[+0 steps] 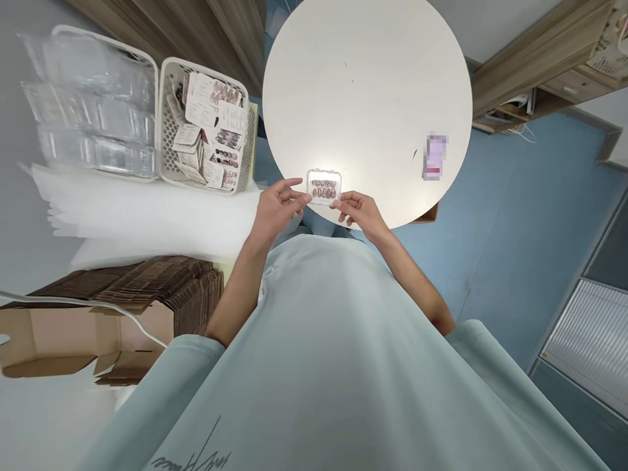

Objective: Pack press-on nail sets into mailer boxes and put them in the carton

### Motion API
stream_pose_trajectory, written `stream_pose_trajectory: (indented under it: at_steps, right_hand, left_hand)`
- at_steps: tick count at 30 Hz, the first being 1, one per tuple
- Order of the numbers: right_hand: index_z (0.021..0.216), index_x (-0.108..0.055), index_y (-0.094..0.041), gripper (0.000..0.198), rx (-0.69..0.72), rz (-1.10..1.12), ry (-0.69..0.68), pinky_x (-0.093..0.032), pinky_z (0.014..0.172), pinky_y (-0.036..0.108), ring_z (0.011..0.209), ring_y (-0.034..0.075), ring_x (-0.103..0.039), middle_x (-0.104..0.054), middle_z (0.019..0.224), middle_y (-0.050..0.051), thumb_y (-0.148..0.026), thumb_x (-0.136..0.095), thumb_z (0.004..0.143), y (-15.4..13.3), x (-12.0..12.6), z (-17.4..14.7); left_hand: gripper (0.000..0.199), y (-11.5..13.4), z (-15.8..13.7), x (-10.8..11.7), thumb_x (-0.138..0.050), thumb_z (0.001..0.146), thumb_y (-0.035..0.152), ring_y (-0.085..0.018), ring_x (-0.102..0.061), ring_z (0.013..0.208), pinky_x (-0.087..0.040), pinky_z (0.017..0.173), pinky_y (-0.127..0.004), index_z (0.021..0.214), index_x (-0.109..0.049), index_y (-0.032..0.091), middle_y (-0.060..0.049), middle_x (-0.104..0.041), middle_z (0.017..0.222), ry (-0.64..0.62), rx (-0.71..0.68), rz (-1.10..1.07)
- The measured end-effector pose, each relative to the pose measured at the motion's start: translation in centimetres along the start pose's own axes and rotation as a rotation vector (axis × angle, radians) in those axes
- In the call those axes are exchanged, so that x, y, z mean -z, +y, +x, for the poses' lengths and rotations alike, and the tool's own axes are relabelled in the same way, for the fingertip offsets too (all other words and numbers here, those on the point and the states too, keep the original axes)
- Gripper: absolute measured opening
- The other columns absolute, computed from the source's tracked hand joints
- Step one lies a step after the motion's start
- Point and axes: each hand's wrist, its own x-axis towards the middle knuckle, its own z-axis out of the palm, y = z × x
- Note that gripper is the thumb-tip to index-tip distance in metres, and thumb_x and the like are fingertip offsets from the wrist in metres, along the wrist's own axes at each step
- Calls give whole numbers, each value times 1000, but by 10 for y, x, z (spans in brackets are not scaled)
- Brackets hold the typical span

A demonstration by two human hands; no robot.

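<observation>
Broadly, from my remote post, I have the round white table (367,85) as the largest working surface, with the white perforated basket (169,154) of nail cards (201,108) off to the left and a pixelated lilac object (436,157) near the table's right edge, well clear of my work. Next come the hands: my left hand (279,204) has its thumb at the lower left corner of the clear plastic case (324,188), its index finger stretched out apart from it; whether the other fingers grip underneath, I cannot tell. My right hand (360,210) pinches the lower right corner, thumb over the front and index finger along the side. The case sits between both hands, over the table's near edge (whether it touches the top or hangs just above, I can't judge). I'd call for light, even pressure at both corners, since thin clear plastic will probably flex or slip if one side squeezes harder. I'd also favour holding it level and a little further in over the table, thumbs off the window, so the two rows of press-on nails (324,193), smallest of all, stay undisturbed and readable.
</observation>
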Motion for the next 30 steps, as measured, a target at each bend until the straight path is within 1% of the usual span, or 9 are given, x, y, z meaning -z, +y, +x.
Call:
stream_pose_trajectory:
  at_steps: [3,7,10,13,16,18,21,25,30]
  right_hand:
    - [103,-76,-23,59,-19,-13,11,-53,59,23,71,11,-70,-88,107,6,-68,-101,76,8,-13,23]
    - [105,-76,-22,46,-85,-67,34,-55,63,22,76,12,-73,-89,114,8,-58,-98,87,24,-28,54]
    - [105,-77,-20,35,-116,-69,49,-55,65,22,77,12,-76,-90,116,8,-48,-95,93,36,-36,77]
    - [105,-79,-19,22,-141,-80,74,-55,65,22,76,11,-77,-89,116,9,-37,-90,100,46,-42,97]
    - [105,-79,-17,13,-186,-125,127,-55,64,21,71,10,-74,-88,111,8,-27,-86,102,55,-48,116]
    - [99,-78,-15,10,-221,-161,166,-56,64,22,67,8,-71,-86,105,8,-21,-84,102,62,-51,128]
    - [86,-74,-14,18,-278,-191,212,-55,62,23,61,8,-68,-84,99,8,-15,-82,102,72,-53,141]
    - [82,-71,-15,23,-341,-206,268,-54,61,22,58,8,-68,-82,90,5,-14,-83,101,82,-55,149]
    - [83,-72,-15,22,-380,-219,290,-53,60,22,57,8,-68,-79,82,3,-14,-81,103,88,-55,149]
  left_hand:
    - [69,-15,16,13,-93,83,57,-23,-76,82,-68,84,-43,139,-75,21,-11,-86,109,29,26,20]
    - [67,-40,42,27,-95,80,57,-20,-71,73,-67,78,-41,133,-76,21,-10,-86,103,60,54,31]
    - [65,-58,62,32,-95,78,56,-18,-69,68,-66,76,-39,130,-76,21,-9,-86,101,85,67,38]
    - [57,-71,80,30,-92,84,49,-18,-70,68,-66,80,-40,129,-75,19,-10,-86,104,119,109,110]
    - [42,-80,96,22,-87,91,41,-21,-75,75,-64,89,-41,125,-77,18,-12,-86,111,137,165,239]
    - [32,-86,104,16,-83,95,38,-23,-78,82,-63,94,-42,120,-78,17,-13,-86,117,138,186,313]
    - [25,-95,114,6,-78,100,33,-27,-81,95,-60,101,-42,120,-79,18,-14,-85,127,111,216,399]
    - [30,-106,120,-3,-71,105,26,-27,-80,110,-55,108,-39,133,-78,16,-15,-83,139,58,253,485]
    - [39,-110,120,-9,-64,108,22,-27,-78,116,-52,111,-38,144,-74,13,-16,-79,148,-5,256,533]
